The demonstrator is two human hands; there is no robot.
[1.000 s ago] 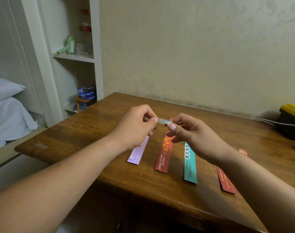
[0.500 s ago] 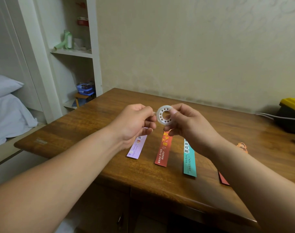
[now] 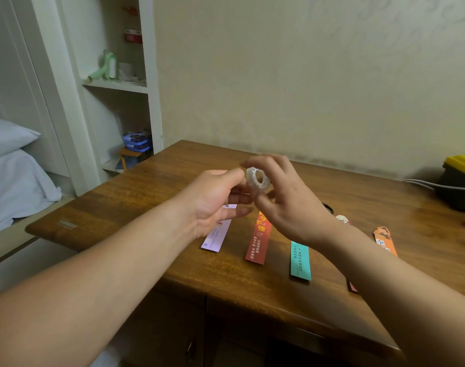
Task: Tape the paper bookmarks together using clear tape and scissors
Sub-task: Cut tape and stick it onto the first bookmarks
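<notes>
The right hand point(image 3: 287, 200) grips the tape roll point(image 3: 258, 179) above the tabletop point(image 3: 146, 197); the left hand point(image 3: 215, 200) pinches at its edge. The bookmarks point(image 3: 258, 238) lie apart, untaped. Cutting and sticking seemingly remain.

Lilac bookmark point(image 3: 217, 235), red bookmark point(image 3: 258, 241), teal bookmark point(image 3: 300, 260)

A small roll of clear tape point(image 3: 258, 180), whitish with a round hole, sits tilted between the fingertips of both hands, above the table. Below the hands lie paper bookmarks side by side, apart: a lilac bookmark point(image 3: 217, 235) under the left hand point(image 3: 215, 201), a red bookmark point(image 3: 258, 241) between, a teal bookmark point(image 3: 300, 260) under the right hand point(image 3: 287, 200), an orange bookmark point(image 3: 385, 241) beyond the right wrist.
</notes>
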